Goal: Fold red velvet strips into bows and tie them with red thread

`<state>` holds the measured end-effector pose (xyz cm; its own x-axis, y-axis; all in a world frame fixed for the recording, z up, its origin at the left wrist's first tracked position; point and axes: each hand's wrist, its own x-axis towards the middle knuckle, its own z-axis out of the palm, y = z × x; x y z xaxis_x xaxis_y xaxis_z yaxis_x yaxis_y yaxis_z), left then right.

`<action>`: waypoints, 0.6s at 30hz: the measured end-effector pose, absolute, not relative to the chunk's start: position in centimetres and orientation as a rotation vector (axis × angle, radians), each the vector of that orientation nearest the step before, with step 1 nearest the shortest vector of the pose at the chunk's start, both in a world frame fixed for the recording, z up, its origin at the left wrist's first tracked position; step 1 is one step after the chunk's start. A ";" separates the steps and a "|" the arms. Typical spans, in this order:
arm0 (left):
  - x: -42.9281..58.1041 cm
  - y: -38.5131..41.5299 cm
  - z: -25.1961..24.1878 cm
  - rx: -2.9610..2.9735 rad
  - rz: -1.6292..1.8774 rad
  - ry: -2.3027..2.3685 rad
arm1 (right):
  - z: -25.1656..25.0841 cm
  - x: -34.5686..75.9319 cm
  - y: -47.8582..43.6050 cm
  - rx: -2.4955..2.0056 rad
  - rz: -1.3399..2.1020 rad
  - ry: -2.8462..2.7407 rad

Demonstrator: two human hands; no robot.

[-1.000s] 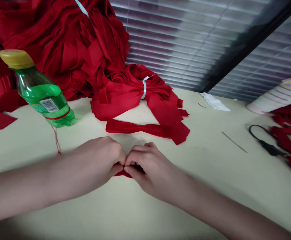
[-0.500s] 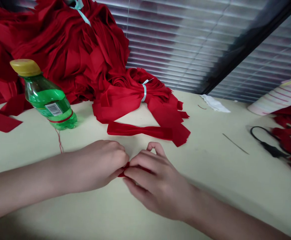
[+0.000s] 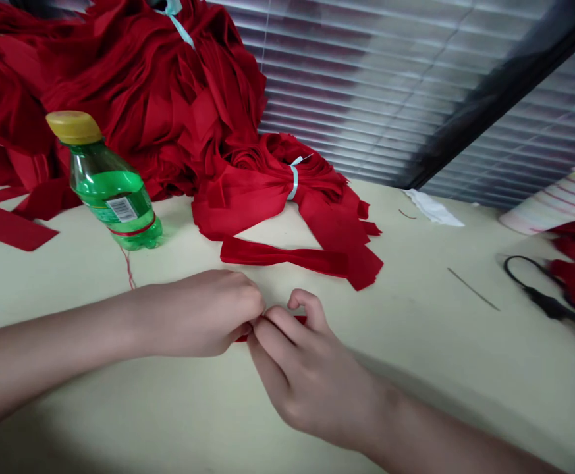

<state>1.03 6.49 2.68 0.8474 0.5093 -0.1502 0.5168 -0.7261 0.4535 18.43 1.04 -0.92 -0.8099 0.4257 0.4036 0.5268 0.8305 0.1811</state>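
Observation:
My left hand (image 3: 208, 313) is curled closed and pinches a small red cloth piece (image 3: 300, 320) against the pale table (image 3: 415, 342). My right hand (image 3: 297, 368) meets it fingertip to fingertip, fingers bent and pinching the same piece. Only thin red slivers of the piece show between and under the fingers. A flat red fabric strip (image 3: 287, 255) lies just beyond the hands.
A green bottle (image 3: 109, 187) with a yellow cap stands at the left. Behind it rises a big heap of red fabric (image 3: 134, 92), with a bundle tied by a pale band (image 3: 294, 181). Black scissors (image 3: 539, 296), more red pieces and a striped cone lie at the right.
My right hand has slid nearer to me and turned, its index finger now hooked up. My left hand stays closed on the red piece. The view has shifted slightly left.

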 end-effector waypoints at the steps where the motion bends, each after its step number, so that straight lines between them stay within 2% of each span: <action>1: 1.0 6.5 2.6 2.531 -0.021 0.756 | -1.0 18.5 1.0 -0.725 -0.406 -2.677; 7: 0.7 6.8 2.2 2.523 -0.017 0.712 | -1.3 18.7 1.0 -0.812 -0.384 -2.667; 18: 0.4 7.1 2.3 2.410 -0.006 0.708 | -1.9 18.9 1.4 -0.946 -0.149 -2.706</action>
